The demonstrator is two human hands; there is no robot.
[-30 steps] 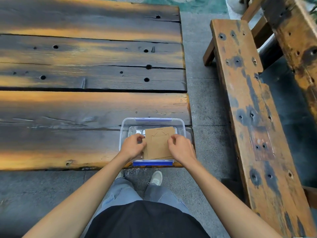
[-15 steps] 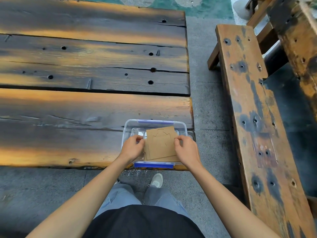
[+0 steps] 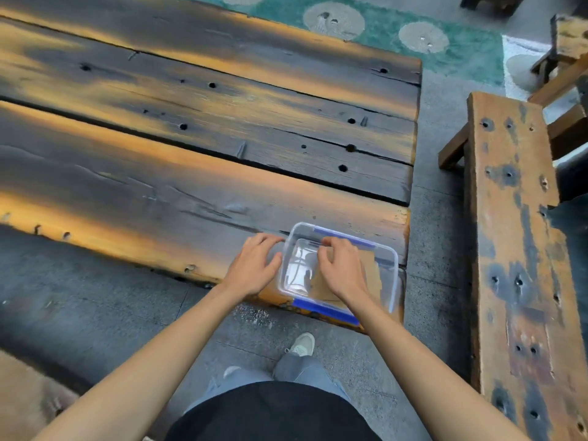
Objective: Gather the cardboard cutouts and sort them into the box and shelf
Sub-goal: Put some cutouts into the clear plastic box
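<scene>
a scorched plank table (image 3: 197,173) is sitting on grey paving, with a teal rug (image 3: 413,33) at twelve o'clock and one weathered bench (image 3: 515,249) at three o'clock. one clear box (image 3: 393,265) with two blue clips is resting at the table's near corner, its long axis running from ten toward four o'clock. cardboard cutouts (image 3: 370,275), perhaps two stacked, are lying flat inside. the right hand (image 3: 342,268) is curling loosely over them; the left hand (image 3: 254,265) is spreading open-fingered beside the box wall.
</scene>
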